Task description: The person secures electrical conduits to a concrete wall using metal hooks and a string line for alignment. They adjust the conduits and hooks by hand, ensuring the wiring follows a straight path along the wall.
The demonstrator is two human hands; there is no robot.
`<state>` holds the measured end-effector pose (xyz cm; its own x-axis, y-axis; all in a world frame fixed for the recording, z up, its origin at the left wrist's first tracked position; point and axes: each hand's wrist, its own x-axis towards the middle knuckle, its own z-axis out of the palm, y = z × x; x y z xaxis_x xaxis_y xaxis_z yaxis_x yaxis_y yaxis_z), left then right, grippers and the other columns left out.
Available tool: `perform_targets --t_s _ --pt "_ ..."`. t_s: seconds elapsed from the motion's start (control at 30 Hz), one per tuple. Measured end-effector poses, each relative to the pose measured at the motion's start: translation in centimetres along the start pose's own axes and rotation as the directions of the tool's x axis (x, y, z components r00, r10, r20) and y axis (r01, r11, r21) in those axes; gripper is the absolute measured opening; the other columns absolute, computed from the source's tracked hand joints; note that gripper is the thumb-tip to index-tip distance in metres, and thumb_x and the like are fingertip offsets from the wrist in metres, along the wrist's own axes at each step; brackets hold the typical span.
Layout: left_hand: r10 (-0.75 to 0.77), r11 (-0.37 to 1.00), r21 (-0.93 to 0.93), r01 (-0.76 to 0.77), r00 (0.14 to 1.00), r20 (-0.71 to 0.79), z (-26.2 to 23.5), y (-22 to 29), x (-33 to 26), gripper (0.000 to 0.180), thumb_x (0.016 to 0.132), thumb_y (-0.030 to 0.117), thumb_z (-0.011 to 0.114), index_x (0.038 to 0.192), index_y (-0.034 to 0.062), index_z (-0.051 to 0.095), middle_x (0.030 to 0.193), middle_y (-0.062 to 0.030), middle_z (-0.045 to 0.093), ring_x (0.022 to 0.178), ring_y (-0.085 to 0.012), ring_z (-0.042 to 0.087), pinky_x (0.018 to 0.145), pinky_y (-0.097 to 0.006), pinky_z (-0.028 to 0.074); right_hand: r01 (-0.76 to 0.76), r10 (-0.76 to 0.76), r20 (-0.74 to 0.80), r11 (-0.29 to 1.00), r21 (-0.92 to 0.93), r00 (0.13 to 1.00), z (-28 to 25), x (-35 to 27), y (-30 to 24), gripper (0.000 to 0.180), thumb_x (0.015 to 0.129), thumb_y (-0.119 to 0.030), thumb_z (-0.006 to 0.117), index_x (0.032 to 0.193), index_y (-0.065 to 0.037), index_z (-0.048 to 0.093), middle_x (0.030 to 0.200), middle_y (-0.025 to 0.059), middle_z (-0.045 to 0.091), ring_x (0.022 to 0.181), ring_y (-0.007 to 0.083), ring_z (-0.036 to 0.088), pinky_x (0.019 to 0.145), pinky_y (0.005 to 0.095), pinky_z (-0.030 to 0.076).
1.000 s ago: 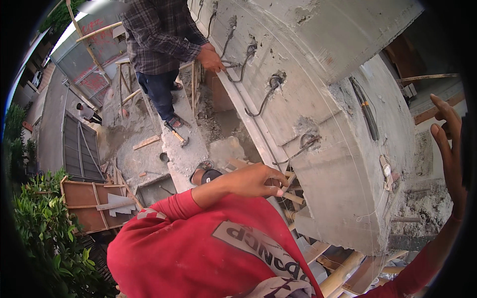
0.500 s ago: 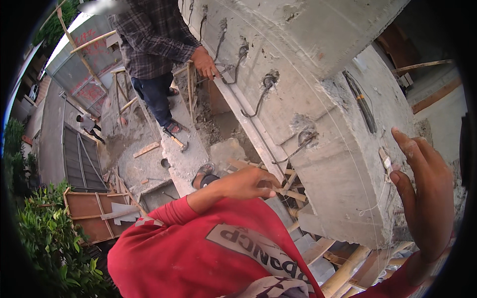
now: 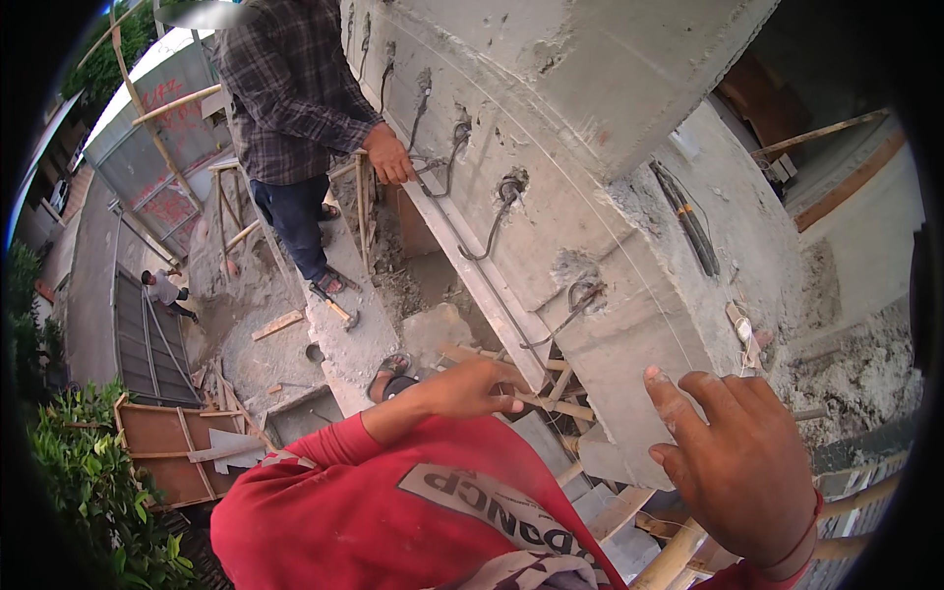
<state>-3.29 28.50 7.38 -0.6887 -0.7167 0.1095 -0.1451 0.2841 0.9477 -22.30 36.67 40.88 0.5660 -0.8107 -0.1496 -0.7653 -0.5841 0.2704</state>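
Observation:
My left hand (image 3: 477, 387), in a red sleeve, hangs loosely curled in front of my body. Its thumb stands apart from the fingers, with nothing visible held. Just beyond it are the lower end of a long pale board (image 3: 526, 359) and a bent steel bar (image 3: 568, 320) sticking out of the concrete beam (image 3: 629, 344). My right hand (image 3: 737, 457) is raised over the beam's near end, fingers spread and holding nothing I can see. A thin string (image 3: 639, 265) runs along the beam toward it. A small white bundle (image 3: 739, 323) lies on the concrete beyond its fingertips.
A co-worker in a plaid shirt (image 3: 285, 88) stands on a ledge at upper left, one hand (image 3: 389, 154) at the board's far end. A hammer (image 3: 336, 307) lies by their foot. Bamboo poles (image 3: 674, 551) are below me. Dark cables (image 3: 688, 221) lie on the concrete.
My right hand has moved left and nearer, turning its back upward over the beam's end. My left hand has shifted slightly left and down. The view has swung a little.

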Motion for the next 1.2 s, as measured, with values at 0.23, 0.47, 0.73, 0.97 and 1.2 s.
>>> perform_targets --t_s 0.23,0.47,0.73,0.97,1.2 --pt "-0.095 0.995 0.025 0.095 0.996 0.000 -0.1 0.7 -0.9 0.036 0.097 0.020 0.076 0.123 -0.0028 0.072 0.108 -0.0184 0.074 0.095 -0.0308 0.075 0.085 -0.040 0.057 0.019 -0.019 -0.057 1.000 -0.017 0.998 2.3 -0.2 1.8 0.068 0.075 -0.012 0.088 0.139 -0.003 0.065 0.113 0.0141 0.068 0.100 0.0312 0.066 0.089 0.0438 0.051" --pt "-0.042 0.998 0.046 0.040 0.998 0.038 0.6 -0.2 -0.2 0.038 0.098 0.026 0.075 0.129 0.0022 0.072 0.101 -0.0173 0.075 0.092 -0.0317 0.073 0.083 -0.041 0.056 -0.045 0.044 -0.032 0.999 -0.016 0.999 2.2 -1.0 2.2 0.068 0.078 -0.011 0.086 0.141 -0.003 0.063 0.112 0.0133 0.067 0.101 0.0310 0.065 0.090 0.0440 0.051" --pt "-0.065 0.995 0.074 0.063 0.998 0.020 0.5 0.2 -0.4 0.032 0.094 0.017 0.077 0.118 -0.0027 0.073 0.110 -0.0197 0.072 0.099 -0.0363 0.072 0.087 -0.043 0.056 -0.042 0.043 -0.013 0.997 0.070 0.999 2.3 -0.8 2.5 0.065 0.081 -0.011 0.084 0.142 -0.002 0.063 0.113 0.0146 0.067 0.101 0.0331 0.065 0.091 0.0450 0.051" --pt "-0.133 0.987 0.095 0.129 0.990 0.036 0.8 -0.5 -0.7 0.035 0.097 0.026 0.073 0.122 0.0009 0.074 0.110 -0.0220 0.076 0.101 -0.0385 0.074 0.091 -0.046 0.056 -0.052 0.053 -0.012 0.996 0.067 0.999 2.4 -0.6 2.8 0.065 0.080 -0.011 0.084 0.141 -0.002 0.063 0.113 0.0151 0.067 0.101 0.0334 0.065 0.092 0.0449 0.051" --pt "-0.232 0.967 0.113 0.226 0.972 0.037 1.0 -1.6 -0.8 0.035 0.097 0.027 0.073 0.124 0.0042 0.074 0.104 -0.0218 0.077 0.096 -0.0394 0.074 0.088 -0.047 0.056 -0.109 0.112 -0.055 0.992 0.060 0.992 3.0 -1.0 3.5 0.064 0.082 -0.013 0.083 0.141 -0.003 0.063 0.112 0.0142 0.067 0.101 0.0319 0.065 0.091 0.0435 0.051"
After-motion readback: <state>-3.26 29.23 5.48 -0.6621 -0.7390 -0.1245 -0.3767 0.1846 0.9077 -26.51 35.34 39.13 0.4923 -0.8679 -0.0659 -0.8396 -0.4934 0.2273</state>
